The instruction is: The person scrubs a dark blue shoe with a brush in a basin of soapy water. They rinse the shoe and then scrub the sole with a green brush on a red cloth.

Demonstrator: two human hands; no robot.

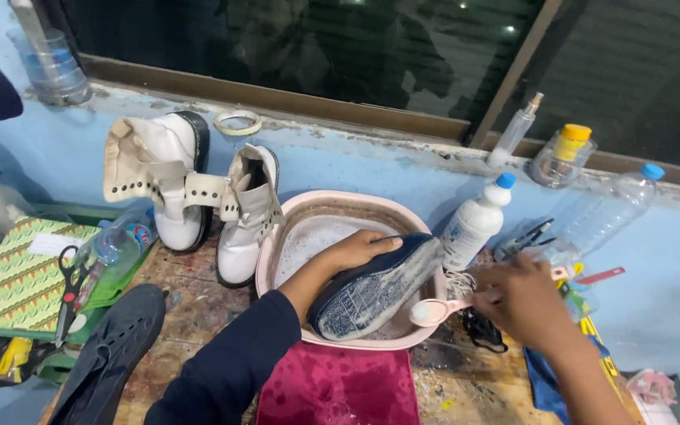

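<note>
**benchwatcher:** ok so what's each hand doing here?

**solescrubber:** Left hand [353, 250] has its grip closed over a dark blue shoe [375, 287], fingers wrapped across the upper, holding it sole-up and tilted inside a pink basin [277, 236] full of sudsy water. The toe end rests near the basin's front rim, the heel points toward the white bottle. Sole looks grey and scuffed.

**benchwatcher:** and the right?

**solescrubber:** Right hand [522, 301] is just outside the basin's right edge, grip closed around the handle of a pink brush [442, 310]. The brush head sits right at the basin rim, just beside the shoe's sole; can't tell if it's actually touching.

**benchwatcher:** what else is on the bench?

**solescrubber:** Pair of white boots [190, 197] standing left of the basin against the blue wall, a white bottle with blue cap [475, 220] just behind the right hand, a dark red cloth [340, 389] in front of the basin, a second dark shoe [112, 354] at the front left, and black-handled scissors [68, 287] lying on a patterned box. A roll of tape [238, 122] sits on the window ledge above the boots.
</note>
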